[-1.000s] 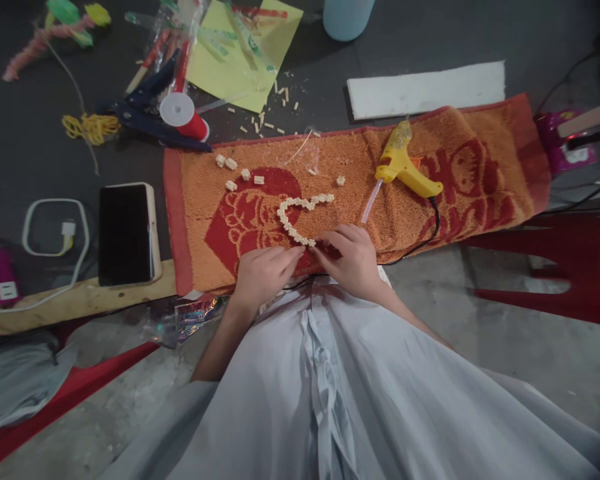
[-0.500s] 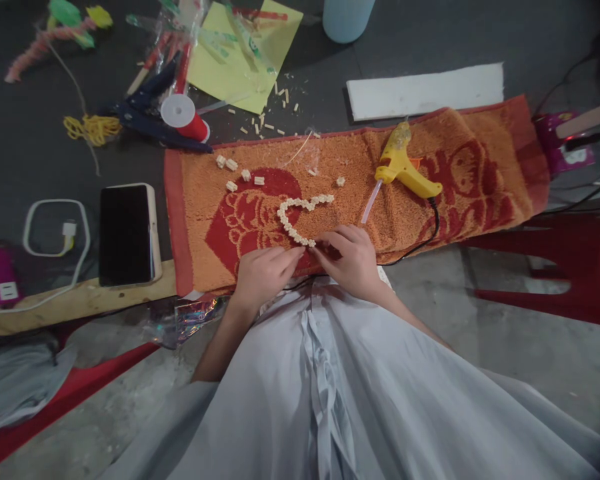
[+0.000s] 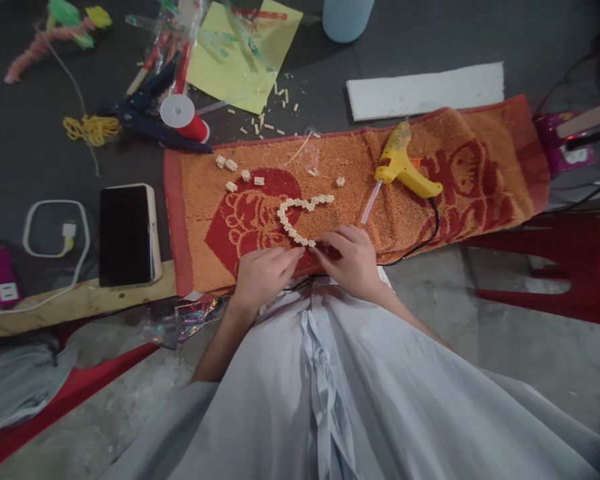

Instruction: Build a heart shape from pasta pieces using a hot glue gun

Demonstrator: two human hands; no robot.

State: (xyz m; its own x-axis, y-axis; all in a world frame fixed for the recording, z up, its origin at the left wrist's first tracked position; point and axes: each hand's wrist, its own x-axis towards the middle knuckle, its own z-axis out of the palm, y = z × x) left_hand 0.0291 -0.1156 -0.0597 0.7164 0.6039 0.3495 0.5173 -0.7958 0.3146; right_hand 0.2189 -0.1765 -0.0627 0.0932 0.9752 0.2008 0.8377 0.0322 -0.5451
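A curved chain of small cream pieces (image 3: 286, 224), like part of a heart outline, lies on the orange and red towel (image 3: 195, 233). At its lower end my left hand (image 3: 265, 275) and my right hand (image 3: 349, 261) meet with fingertips pinched together. Whether they grip the chain's end piece or something smaller is too small to tell. Several loose cream clusters (image 3: 245, 175) sit on the towel's left part, and a single cluster (image 3: 341, 181) is above my right hand. A yellow glue gun (image 3: 405, 167) with a clear stick rests to the right.
A black phone (image 3: 126, 235) and a white cable (image 3: 86, 223) lie left of the towel. Behind are a red thread spool (image 3: 185, 120), dark blue pliers (image 3: 143, 117), yellow paper (image 3: 270, 40), a white board (image 3: 425, 91) and a blue cup (image 3: 347, 20).
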